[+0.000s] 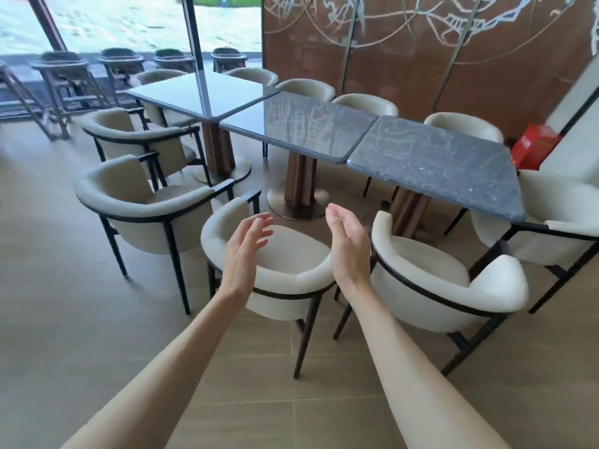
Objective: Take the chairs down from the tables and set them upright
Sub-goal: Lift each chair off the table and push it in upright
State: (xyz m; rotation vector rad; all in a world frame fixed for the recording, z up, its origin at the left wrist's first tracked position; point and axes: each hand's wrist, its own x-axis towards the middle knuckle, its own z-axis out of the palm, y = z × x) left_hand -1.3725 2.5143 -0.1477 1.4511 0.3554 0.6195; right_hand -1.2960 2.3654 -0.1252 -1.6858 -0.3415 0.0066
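Daylight pours in through the window (97, 24) at the upper left of the frame, where the outdoor ground is washed out almost to white. The polished tabletops (301, 124) catch it as pale glare and mirror the patterned wall panel (421, 43). Shadows under the chairs (269, 254) are soft and faint. Wide-angle distortion bends straight lines near the edges, and the far stools (64, 69) at upper left look smeared and blurry.

A restaurant dining room: stone-topped tables (301, 131) in a row ringed by cream armchairs (272, 264)
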